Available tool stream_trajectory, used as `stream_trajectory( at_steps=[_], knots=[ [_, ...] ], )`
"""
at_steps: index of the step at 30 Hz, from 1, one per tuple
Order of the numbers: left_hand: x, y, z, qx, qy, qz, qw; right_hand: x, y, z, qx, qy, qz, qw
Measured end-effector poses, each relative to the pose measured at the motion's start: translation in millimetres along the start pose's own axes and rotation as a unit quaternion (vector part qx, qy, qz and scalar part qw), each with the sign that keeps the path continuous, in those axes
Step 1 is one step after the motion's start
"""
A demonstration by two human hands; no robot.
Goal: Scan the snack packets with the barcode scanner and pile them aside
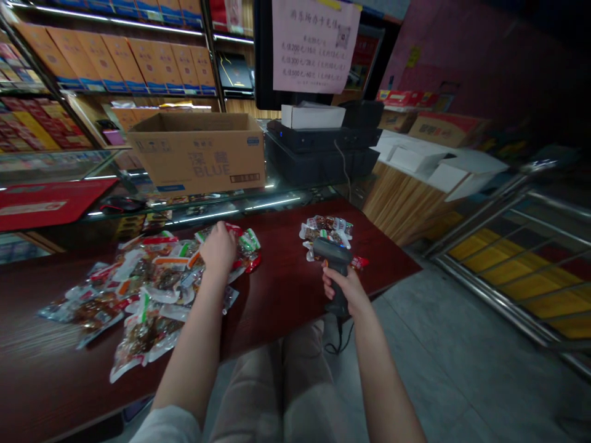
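My right hand (344,286) is wrapped round the grip of a dark grey barcode scanner (332,252), held above the right part of the dark red table (277,289). Its cord hangs down past the table edge. Behind the scanner lies a small group of snack packets (325,224), partly hidden by it. My left hand (218,247) reaches into the far right side of a larger pile of clear snack packets (166,277) with red, green and orange labels. Its fingers are curled down among the packets, and what they pinch, if anything, is hidden.
An open cardboard box (198,154) stands on the glass counter behind the table. To its right are a monitor with a paper sign (314,46) and a black cash drawer (318,154). A metal railing (508,277) stands at the right. A red folder (50,203) lies at the left.
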State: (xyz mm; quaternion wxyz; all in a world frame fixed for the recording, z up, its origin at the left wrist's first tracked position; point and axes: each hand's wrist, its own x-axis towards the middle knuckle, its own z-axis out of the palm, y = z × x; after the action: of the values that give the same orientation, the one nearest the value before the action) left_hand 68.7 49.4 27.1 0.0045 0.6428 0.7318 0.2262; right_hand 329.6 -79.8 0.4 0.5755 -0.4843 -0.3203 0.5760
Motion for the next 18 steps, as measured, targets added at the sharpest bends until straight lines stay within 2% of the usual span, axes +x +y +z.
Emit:
stream_trajectory(
  at_steps=[2,5,7,9,11,13,16,18],
  knots=[
    [1,-2,-0.5,0.037,0.0,-0.004,0.999,0,-4,-12,0.015,0.011,-0.006,1.0],
    [4,5,2.3,0.068,0.056,0.031,0.996,-1,-9,-30,0.037,0.029,-0.013,0.999],
    [6,20,5.2,0.069,0.081,0.084,0.991,-1,-11,-40,0.046,0.036,-0.017,0.998],
    [9,44,10.5,0.056,0.074,0.144,0.985,-1,-13,-47,0.052,0.039,-0.024,0.998],
    [12,74,20.9,0.031,0.03,0.195,0.98,-2,-13,-53,0.056,0.043,-0.031,0.997],
    [15,105,38.0,0.0,-0.067,0.221,0.973,-2,-12,-57,0.059,0.046,-0.033,0.997],
    [20,139,73.7,-0.038,-0.203,0.182,0.961,-5,-10,-62,0.063,0.046,-0.029,0.997],
    [24,148,98.2,-0.087,-0.253,0.147,0.952,-7,-8,-65,0.061,0.044,-0.021,0.997]
  ],
)
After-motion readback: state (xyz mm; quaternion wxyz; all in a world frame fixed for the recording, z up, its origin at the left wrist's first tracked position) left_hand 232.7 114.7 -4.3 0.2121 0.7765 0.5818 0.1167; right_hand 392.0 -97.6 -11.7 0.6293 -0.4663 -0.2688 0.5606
